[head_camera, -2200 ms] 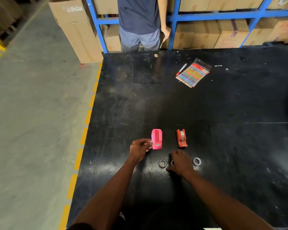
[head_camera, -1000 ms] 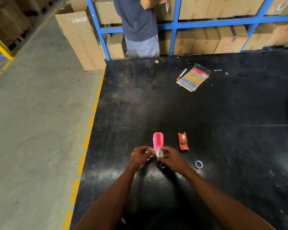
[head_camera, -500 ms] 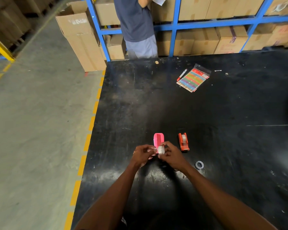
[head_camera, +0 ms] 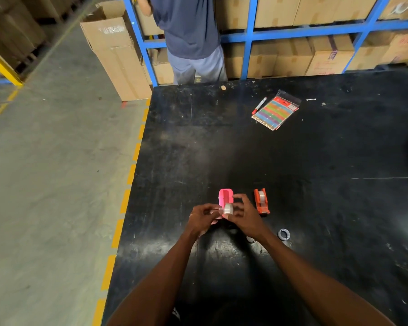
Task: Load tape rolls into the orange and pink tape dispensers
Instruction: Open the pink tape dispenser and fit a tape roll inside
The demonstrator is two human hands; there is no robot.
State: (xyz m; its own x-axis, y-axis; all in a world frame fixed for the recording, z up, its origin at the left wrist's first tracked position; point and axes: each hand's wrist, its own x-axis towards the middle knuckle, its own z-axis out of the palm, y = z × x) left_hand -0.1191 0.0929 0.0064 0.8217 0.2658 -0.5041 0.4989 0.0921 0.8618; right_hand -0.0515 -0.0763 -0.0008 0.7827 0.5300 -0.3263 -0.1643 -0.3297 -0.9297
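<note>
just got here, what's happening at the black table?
A person is loading a tape roll into the pink tape dispenser. Both hands are on it: the left hand at the dispenser's near end, the right hand holding the roll at its opening. The roll is not clearly seated yet. The orange tape dispenser stands just right of it with a roll already inside. A loose grey ring lies on the table near the right wrist.

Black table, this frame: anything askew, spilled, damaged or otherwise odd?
Nothing stands out. Both hands, left hand and right hand, hold a tape roll at the pink dispenser; the orange dispenser stands upright with tape inside. A loose ring lies nearby. The black table is scuffed only.
</note>
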